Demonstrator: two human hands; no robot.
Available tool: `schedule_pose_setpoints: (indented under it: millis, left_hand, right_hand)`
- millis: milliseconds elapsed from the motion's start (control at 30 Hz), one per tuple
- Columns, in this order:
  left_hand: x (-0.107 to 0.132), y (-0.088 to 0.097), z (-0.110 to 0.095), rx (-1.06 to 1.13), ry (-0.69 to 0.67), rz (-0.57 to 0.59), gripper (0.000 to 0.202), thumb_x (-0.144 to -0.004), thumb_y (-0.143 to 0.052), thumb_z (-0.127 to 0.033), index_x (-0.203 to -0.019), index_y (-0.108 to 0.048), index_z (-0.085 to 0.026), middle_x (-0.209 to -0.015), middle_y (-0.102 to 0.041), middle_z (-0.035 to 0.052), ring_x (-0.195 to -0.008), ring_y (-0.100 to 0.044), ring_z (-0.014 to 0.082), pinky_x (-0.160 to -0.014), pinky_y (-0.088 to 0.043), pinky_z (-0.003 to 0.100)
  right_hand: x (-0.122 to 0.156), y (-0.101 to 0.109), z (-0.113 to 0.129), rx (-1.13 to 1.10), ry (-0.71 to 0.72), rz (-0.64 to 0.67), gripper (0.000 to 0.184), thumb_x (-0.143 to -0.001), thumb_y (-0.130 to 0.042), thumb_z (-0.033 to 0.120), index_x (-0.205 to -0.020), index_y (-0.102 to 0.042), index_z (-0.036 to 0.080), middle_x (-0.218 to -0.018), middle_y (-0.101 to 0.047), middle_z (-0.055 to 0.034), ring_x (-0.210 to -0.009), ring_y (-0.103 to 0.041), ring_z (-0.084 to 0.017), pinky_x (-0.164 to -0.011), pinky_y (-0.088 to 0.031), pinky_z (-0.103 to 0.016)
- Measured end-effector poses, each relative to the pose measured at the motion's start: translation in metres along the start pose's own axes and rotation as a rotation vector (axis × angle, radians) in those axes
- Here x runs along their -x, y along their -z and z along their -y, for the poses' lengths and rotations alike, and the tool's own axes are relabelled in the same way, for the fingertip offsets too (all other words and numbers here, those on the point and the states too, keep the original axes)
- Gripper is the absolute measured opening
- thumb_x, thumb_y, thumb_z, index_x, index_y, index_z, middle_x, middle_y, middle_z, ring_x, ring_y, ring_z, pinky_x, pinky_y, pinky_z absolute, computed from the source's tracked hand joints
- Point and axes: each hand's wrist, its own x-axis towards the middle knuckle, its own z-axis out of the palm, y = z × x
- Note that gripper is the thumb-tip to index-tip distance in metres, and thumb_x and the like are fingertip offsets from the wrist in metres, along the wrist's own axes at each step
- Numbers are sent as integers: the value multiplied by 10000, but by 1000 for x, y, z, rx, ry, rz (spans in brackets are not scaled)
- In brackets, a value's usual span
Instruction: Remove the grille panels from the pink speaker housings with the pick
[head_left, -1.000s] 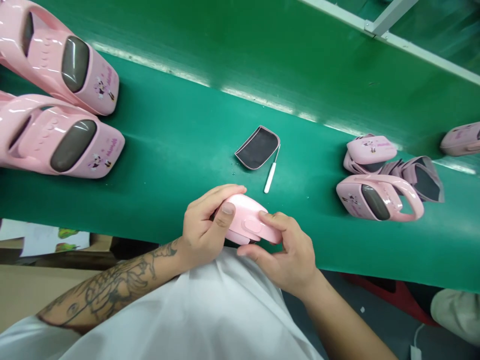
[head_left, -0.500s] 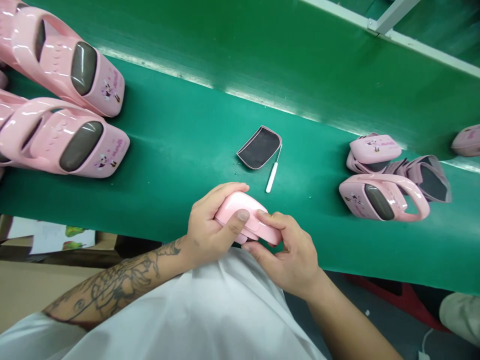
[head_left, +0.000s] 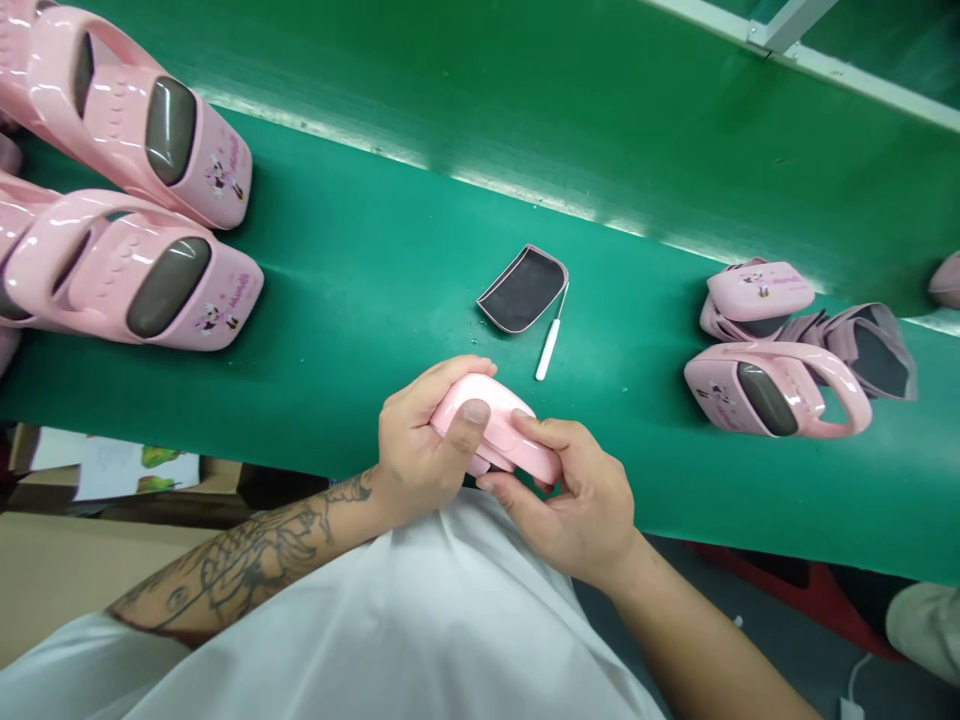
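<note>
the pink case (head_left: pixel 501 428) was held over the near edge of the green belt (head_left: pixel 360 280), its long axis running 10 to 4 o'clock. the left hand (head_left: pixel 412 450) wrapped the 10 o'clock end, thumb on top. the right hand (head_left: pixel 581 510) pinched the 4 o'clock end. a dark panel (head_left: pixel 525 290) and a white pick (head_left: pixel 550 345) lay apart at 12 o'clock.

**Pink casing held over green desk**

- Left hand (head_left: pixel 416 440) and right hand (head_left: pixel 577 500): both grip one pink casing (head_left: pixel 496 425) at the near edge of the green desk (head_left: pixel 360 260); the left thumb presses its top.
- Dark panel (head_left: pixel 525 290), pink-rimmed: lies just beyond the hands, a white pick (head_left: pixel 549 345) touching its right edge.
- Two pink handled units (head_left: pixel 142 275): far left, side by side.
- One more handled unit (head_left: pixel 776 390): right, beside stacked panels (head_left: pixel 874 350).
</note>
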Motion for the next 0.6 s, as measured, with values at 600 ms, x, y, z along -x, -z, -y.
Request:
schedule_pose_setpoints:
  millis: [600]
  left_hand:
    - [2,-8,-1,74,66,-87,586,-1115,-476,-652,-1090,-859,-209,-1162,-866,104,-1053,-809,269,-953,-642,418]
  right_hand:
    - [0,-4,8,-33,3,-12,440,-929,-816,364,-1304,-598,289,-917,-747,1,-636,-685,-177,-547,-586,-331]
